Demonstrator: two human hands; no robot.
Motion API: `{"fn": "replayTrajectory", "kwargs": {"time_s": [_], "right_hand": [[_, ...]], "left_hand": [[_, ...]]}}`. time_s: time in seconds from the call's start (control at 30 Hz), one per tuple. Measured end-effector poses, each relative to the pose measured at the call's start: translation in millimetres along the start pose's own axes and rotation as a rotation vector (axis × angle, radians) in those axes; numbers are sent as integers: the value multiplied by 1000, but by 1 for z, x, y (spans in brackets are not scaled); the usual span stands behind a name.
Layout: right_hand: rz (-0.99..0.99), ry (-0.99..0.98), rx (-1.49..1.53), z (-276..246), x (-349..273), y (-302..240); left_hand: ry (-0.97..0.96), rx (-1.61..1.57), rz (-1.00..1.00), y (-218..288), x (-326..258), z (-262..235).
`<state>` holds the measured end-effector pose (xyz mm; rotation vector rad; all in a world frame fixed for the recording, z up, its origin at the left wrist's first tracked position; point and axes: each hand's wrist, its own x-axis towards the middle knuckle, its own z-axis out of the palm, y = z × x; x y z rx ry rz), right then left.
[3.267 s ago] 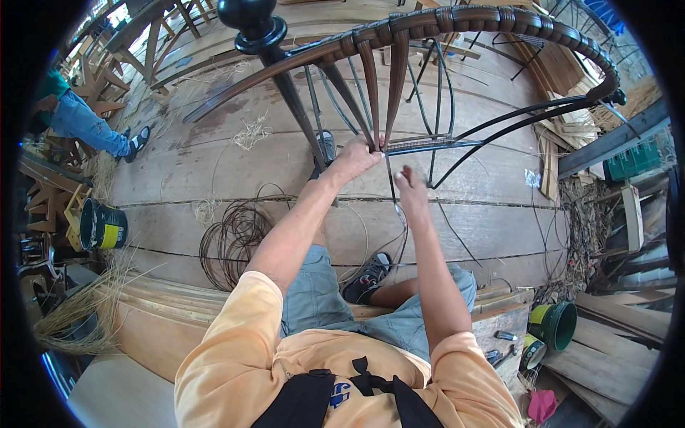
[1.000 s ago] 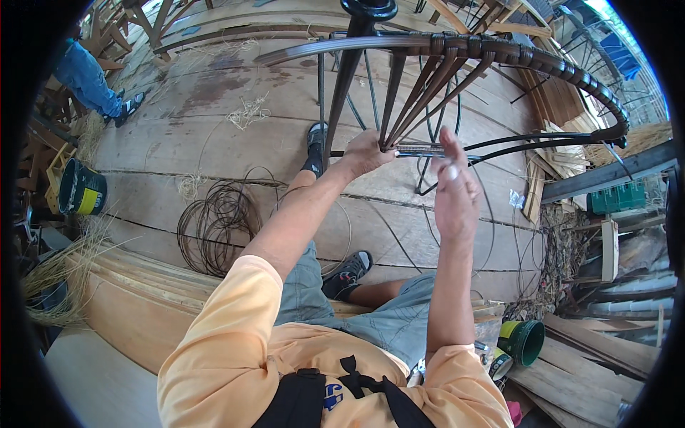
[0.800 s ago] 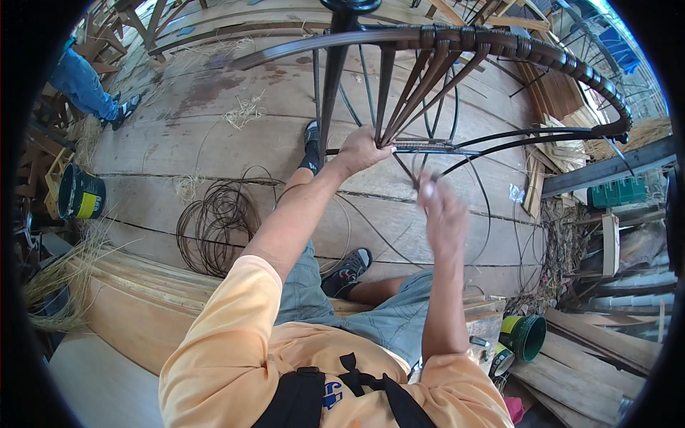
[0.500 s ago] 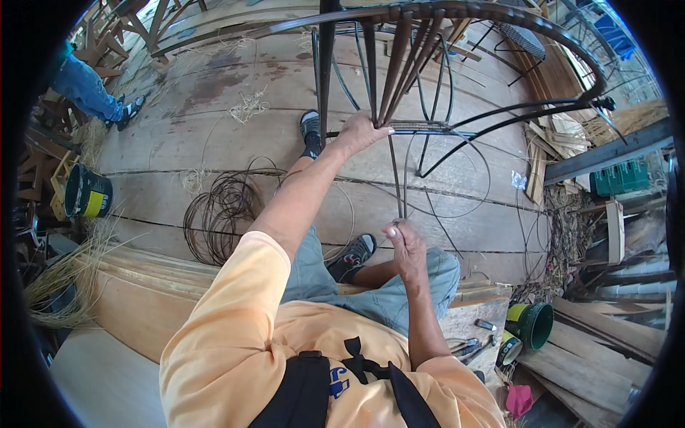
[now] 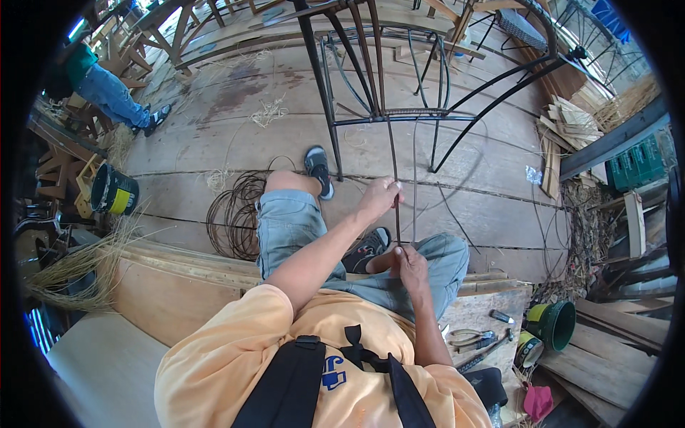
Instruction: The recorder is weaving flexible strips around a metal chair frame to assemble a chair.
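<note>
A long dark cane strand (image 5: 392, 153) runs from the lower bar of a black metal furniture frame (image 5: 435, 115) toward my lap. My left hand (image 5: 380, 199) is closed around it partway down. Lower, just above my knees, my right hand (image 5: 412, 268) pinches the same strand. Between the two hands the strand looks taut and nearly straight. Several dark strips (image 5: 365, 53) come down from the frame's top to that bar, where a short stretch is wrapped. The frame stands on the floor before me, its upper part cut off by the picture's edge.
A coil of dark strands (image 5: 232, 217) lies left of my feet. Pliers (image 5: 471, 335) and other tools rest on the board at my right, beside a dark green bucket (image 5: 554, 324). Another bucket (image 5: 114, 190) stands left. A person in jeans (image 5: 114, 93) is at the far left.
My left hand has left the frame's bar and come down onto the strand. My right hand has moved slightly lower. The frame now appears higher in view, and its curved top rim is mostly out of sight.
</note>
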<state>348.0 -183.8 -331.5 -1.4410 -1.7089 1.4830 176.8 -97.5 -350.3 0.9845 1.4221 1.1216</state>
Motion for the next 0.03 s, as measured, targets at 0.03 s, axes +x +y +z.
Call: {"fn": "replayTrajectory", "kwargs": {"time_s": [0.03], "right_hand": [[98,-109,-108,-7,0,8]], "left_hand": [[-1,9,-8,-2,-2,0]]}}
